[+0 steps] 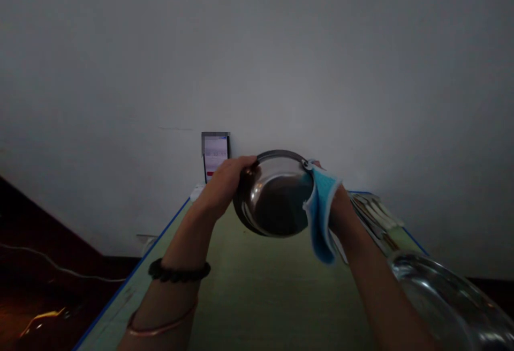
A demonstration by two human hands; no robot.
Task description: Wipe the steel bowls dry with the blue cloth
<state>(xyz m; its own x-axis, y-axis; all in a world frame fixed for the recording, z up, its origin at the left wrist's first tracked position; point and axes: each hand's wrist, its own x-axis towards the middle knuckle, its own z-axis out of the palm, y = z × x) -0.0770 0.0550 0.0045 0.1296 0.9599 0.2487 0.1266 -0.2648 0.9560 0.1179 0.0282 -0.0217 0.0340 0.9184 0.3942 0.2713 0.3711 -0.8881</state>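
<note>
A shiny stainless steel bowl (281, 204) is held up above the table, tilted so that its smooth rounded surface faces me. My left hand (222, 186) grips its left edge, the thumb lying along the upper rim. At the bowl's right edge, my right hand (340, 209) clasps a light blue cloth (322, 206) with a white border against the rim. Part of the cloth hangs down below the hand. Most of the right fingers are hidden behind the cloth and the bowl.
Behind the left hand, a phone (216, 153) with a lit screen leans on the wall. A large metal basin (445, 303) stands at the right front. Beyond it lies a stack of papers or books (377, 214). The green tabletop (281, 297) has blue edges.
</note>
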